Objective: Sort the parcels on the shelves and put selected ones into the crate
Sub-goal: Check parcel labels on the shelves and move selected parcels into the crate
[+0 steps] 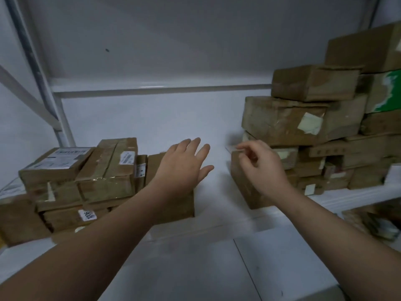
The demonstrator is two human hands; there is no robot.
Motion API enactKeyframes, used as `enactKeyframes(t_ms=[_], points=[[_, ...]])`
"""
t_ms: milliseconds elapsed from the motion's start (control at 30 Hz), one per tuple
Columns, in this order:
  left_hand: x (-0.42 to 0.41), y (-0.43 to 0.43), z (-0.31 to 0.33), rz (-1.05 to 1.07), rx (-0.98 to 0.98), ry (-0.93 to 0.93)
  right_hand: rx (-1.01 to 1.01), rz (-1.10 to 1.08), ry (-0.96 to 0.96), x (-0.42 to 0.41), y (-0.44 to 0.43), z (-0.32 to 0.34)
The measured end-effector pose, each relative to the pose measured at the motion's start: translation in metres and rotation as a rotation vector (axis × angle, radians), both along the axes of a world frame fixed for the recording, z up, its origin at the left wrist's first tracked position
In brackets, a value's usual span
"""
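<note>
Left hand [184,166] flat, fingers spread and straight, palm down over the top of a brown box [178,205] that stands on edge; contact is likely, but blur hides it. Right hand [260,166] has fingers loosely curled, index and thumb at the top near corner of a small box [243,185]. Too blurred to tell whether they pinch that edge or only hover at it.

Bare white shelf [217,127] shows between the two hands and beyond the fingertips. Both boxes sit on this shelf, apart from each other.

Just left of the left hand, touching its box, is a left stack [86,177] of taped parcels with white labels, some flat, some on edge. Just right of and behind the right hand is a right stack [303,118] of worn brown parcels, piled higher and stepping up to the right. A green-and-white box [388,92] lies in its far side. Below the right forearm, a lower shelf holds more parcels [373,222], blurred.
</note>
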State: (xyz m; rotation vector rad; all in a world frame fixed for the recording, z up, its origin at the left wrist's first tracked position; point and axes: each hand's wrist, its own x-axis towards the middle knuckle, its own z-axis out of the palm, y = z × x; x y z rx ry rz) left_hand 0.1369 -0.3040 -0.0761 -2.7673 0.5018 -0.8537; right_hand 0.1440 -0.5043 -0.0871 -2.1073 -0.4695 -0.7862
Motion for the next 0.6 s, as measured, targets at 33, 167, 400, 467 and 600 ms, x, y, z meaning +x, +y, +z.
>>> enactKeyframes(t_ms=[33,167,400,467,600], points=[[0.001,-0.009,0.005,-0.033,-0.013,0.005,0.008,-0.038,-0.008,-0.003,-0.010,0.005],[0.002,-0.049,0.022,-0.167,-0.134,-0.013,0.030,-0.168,-0.058,-0.012,-0.057,0.025],[0.011,-0.128,0.056,-0.285,-0.240,-0.069,0.140,-0.268,-0.122,-0.008,-0.136,0.058],[0.020,-0.155,0.069,-0.297,-0.222,-0.129,0.156,-0.275,-0.101,-0.001,-0.159,0.069],[0.041,-0.212,0.088,-0.192,-0.148,-0.246,0.152,-0.226,-0.082,0.014,-0.205,0.082]])
